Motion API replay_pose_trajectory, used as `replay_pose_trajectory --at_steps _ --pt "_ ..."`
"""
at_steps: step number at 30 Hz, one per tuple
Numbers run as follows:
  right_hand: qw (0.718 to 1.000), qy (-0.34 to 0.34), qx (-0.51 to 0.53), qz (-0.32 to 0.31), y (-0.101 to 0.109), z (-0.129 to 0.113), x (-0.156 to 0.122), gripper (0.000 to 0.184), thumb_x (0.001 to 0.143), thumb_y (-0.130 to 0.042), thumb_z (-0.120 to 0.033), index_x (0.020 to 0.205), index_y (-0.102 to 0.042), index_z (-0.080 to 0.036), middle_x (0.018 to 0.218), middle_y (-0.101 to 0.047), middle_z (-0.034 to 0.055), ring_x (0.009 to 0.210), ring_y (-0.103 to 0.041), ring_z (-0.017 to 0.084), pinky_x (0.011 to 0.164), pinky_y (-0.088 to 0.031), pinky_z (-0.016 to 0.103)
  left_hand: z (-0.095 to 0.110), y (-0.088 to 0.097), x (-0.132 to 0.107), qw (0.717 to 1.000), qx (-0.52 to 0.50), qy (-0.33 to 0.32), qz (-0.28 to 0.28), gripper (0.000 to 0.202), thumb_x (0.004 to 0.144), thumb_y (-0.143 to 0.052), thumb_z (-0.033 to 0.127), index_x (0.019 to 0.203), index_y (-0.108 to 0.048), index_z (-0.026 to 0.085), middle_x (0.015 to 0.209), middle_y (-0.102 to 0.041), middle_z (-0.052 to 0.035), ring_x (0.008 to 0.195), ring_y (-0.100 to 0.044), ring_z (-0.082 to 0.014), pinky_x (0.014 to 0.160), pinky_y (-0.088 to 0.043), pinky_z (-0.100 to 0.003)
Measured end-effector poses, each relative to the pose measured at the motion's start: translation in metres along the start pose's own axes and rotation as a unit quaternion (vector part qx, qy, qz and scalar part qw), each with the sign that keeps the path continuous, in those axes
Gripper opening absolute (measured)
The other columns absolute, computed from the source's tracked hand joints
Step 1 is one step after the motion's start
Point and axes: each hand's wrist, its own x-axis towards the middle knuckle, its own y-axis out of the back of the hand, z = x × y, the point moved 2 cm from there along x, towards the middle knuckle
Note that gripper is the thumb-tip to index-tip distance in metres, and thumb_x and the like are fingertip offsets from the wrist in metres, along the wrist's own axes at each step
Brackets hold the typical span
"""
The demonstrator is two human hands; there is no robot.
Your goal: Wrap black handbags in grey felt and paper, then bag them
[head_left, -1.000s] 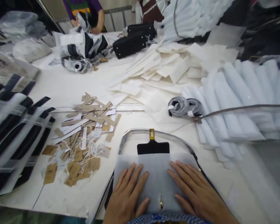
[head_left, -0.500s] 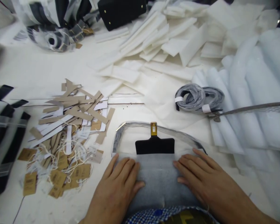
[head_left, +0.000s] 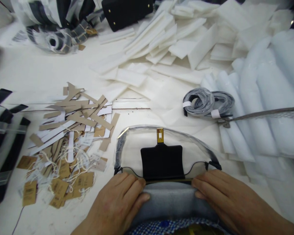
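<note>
A handbag wrapped in grey-white foam sheet (head_left: 171, 199) lies at the table's near edge. Its black flap (head_left: 162, 162) with a gold clasp (head_left: 160, 135) points away from me, under a wrapped arched handle (head_left: 127, 132). My left hand (head_left: 117, 204) presses on the left side of the wrap, fingers together and curled over its top edge. My right hand (head_left: 222, 199) does the same on the right side. Both hands grip the foam-covered bag body.
Kraft and white hang tags with strings (head_left: 68, 143) lie in a heap to the left. Coiled wrapped straps (head_left: 207, 102) lie to the right, beside rolled foam sheets (head_left: 267, 98). Folded white sheets (head_left: 176, 42) fill the back. Black bags (head_left: 126, 11) stand beyond; wrapped dark bags (head_left: 2, 143) lie far left.
My hands have slid the foam wrap toward me, baring more of the black flap and the bag's top edge. My view has tilted downward.
</note>
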Motion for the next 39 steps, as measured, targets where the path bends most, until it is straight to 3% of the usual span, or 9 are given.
replay_pose_trajectory --at_steps 6,10,16,20,26,29,32,35,39 --pt "0.996 -0.045 -0.041 -0.069 -0.028 0.011 0.003 0.03 0.091 -0.045 -0.01 0.116 -0.06 -0.017 0.085 -0.069 0.0052 0.067 -0.063 0.017 0.06 -0.048 0.028 -0.01 -0.015 0.001 1.0 0.014 0.02 -0.014 0.02 0.102 -0.046 0.032 0.11 -0.059 0.019 0.083 -0.067 -0.0023 0.07 -0.063 -0.0176 0.063 -0.049 -0.03" --pt "0.988 -0.065 -0.072 -0.121 -0.038 0.014 0.009 0.037 0.092 -0.045 -0.011 0.128 -0.053 -0.019 0.103 -0.068 0.0061 0.066 -0.065 0.016 0.054 -0.046 0.028 -0.015 -0.025 0.003 0.999 0.025 0.025 -0.037 0.023 0.103 -0.043 0.032 0.116 -0.057 0.02 0.101 -0.07 -0.0031 0.079 -0.067 -0.0175 0.067 -0.051 -0.031" --pt "0.982 -0.078 -0.095 -0.145 -0.04 0.012 0.013 0.037 0.089 -0.045 -0.007 0.121 -0.055 -0.022 0.107 -0.065 0.0042 0.063 -0.065 0.016 0.049 -0.043 0.03 -0.01 -0.035 0.004 0.993 0.091 0.004 -0.073 0.025 0.104 -0.038 0.026 0.114 -0.06 0.019 0.114 -0.068 -0.0057 0.087 -0.066 -0.0204 0.071 -0.051 -0.036" --pt "0.983 -0.08 -0.094 -0.134 -0.04 0.011 0.013 0.038 0.087 -0.045 -0.005 0.119 -0.055 -0.022 0.105 -0.066 0.004 0.065 -0.065 0.015 0.05 -0.042 0.029 0.004 -0.033 0.007 0.992 0.128 0.003 -0.006 0.036 0.105 -0.03 0.025 0.116 -0.064 0.021 0.123 -0.066 -0.0074 0.113 -0.06 -0.0256 0.097 -0.045 -0.045" --pt "0.983 -0.075 -0.106 -0.133 -0.044 0.012 0.011 0.036 0.085 -0.048 -0.005 0.116 -0.056 -0.023 0.102 -0.066 0.0037 0.063 -0.064 0.016 0.05 -0.039 0.029 0.021 -0.032 0.0 0.992 0.105 -0.074 0.018 0.037 0.104 -0.031 0.017 0.111 -0.067 0.015 0.106 -0.073 -0.0043 0.093 -0.067 -0.0171 0.094 -0.05 -0.032" --pt "0.982 -0.079 -0.106 -0.132 -0.044 0.012 0.011 0.035 0.086 -0.048 -0.005 0.114 -0.057 -0.023 0.101 -0.067 0.0036 0.065 -0.066 0.016 0.05 -0.039 0.029 0.026 -0.033 -0.013 0.988 0.131 -0.079 -0.004 0.042 0.104 -0.036 0.041 0.131 -0.059 0.019 0.116 -0.072 -0.0066 0.109 -0.066 -0.0191 0.114 -0.037 -0.043" --pt "0.982 -0.081 -0.11 -0.129 -0.044 0.012 0.011 0.03 0.088 -0.048 -0.007 0.112 -0.058 -0.023 0.097 -0.066 0.003 0.066 -0.066 0.016 0.051 -0.039 0.028 0.031 -0.041 -0.029 0.981 0.165 -0.091 -0.044 0.066 0.094 -0.04 0.064 0.146 -0.043 0.024 0.13 -0.065 -0.0129 0.122 -0.061 -0.0257 0.117 -0.025 -0.059" --pt "0.982 -0.079 -0.118 -0.123 -0.044 0.01 0.011 0.023 0.093 -0.048 -0.012 0.11 -0.059 -0.022 0.095 -0.066 0.0029 0.066 -0.067 0.017 0.052 -0.041 0.028 0.034 -0.052 -0.044 0.977 0.184 -0.079 -0.067 0.078 0.088 -0.046 0.071 0.153 -0.031 0.03 0.146 -0.05 -0.0204 0.135 -0.048 -0.0342 0.112 -0.021 -0.07" --pt "0.989 -0.073 -0.095 -0.084 -0.034 0.008 0.011 0.016 0.097 -0.048 -0.02 0.107 -0.06 -0.021 0.095 -0.066 0.0044 0.075 -0.068 0.02 0.062 -0.049 0.03 0.036 -0.063 -0.055 0.983 0.163 -0.041 -0.072 0.084 0.084 -0.051 0.072 0.155 -0.021 0.037 0.158 -0.03 -0.0201 0.144 -0.033 -0.0379 0.111 -0.021 -0.073"
